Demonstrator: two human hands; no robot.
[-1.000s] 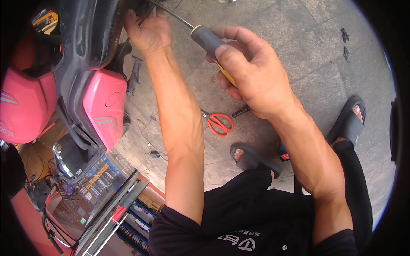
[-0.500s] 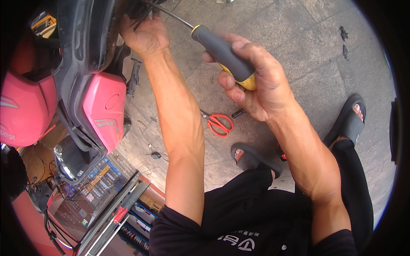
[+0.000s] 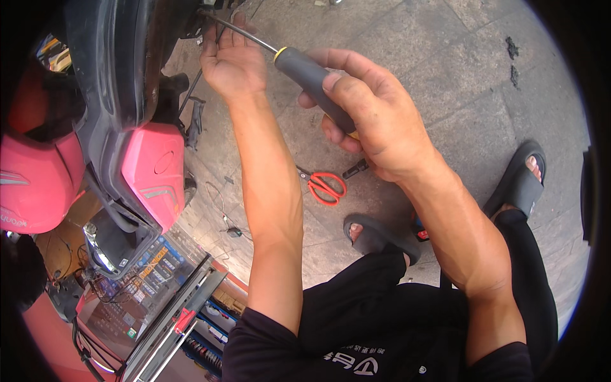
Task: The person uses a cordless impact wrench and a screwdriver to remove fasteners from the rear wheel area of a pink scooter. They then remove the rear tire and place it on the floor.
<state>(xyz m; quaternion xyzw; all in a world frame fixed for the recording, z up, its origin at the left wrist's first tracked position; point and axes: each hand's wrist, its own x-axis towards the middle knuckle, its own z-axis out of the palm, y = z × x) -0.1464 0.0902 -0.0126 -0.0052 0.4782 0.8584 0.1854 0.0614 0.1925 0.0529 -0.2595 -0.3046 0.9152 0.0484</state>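
My right hand (image 3: 356,108) is wrapped round the grey-and-yellow handle of a screwdriver (image 3: 305,73), whose metal shaft runs up-left into the black underside of a pink-and-black scooter (image 3: 114,57). My left hand (image 3: 232,60) is palm up under the shaft's far end, fingers mostly stretched out beside a thin dark rod (image 3: 191,95); whether they touch it I cannot tell. The screwdriver's tip is hard to make out among the dark parts. On the paving below lie red-handled scissors (image 3: 326,188) and a black tool (image 3: 355,169), partly behind my right hand.
Pink panels (image 3: 153,172) fill the left side. Lower left stands a display case (image 3: 146,280) with small parts and metal rails. A small device with wires (image 3: 232,230) and dark debris (image 3: 512,57) lie on the paving (image 3: 477,114). My sandalled feet (image 3: 522,178) are at lower right.
My left hand has shifted right and slightly down, with its fingers showing more. My right fingers and thumb have moved round the handle, turning it, and the handle sits a little further left.
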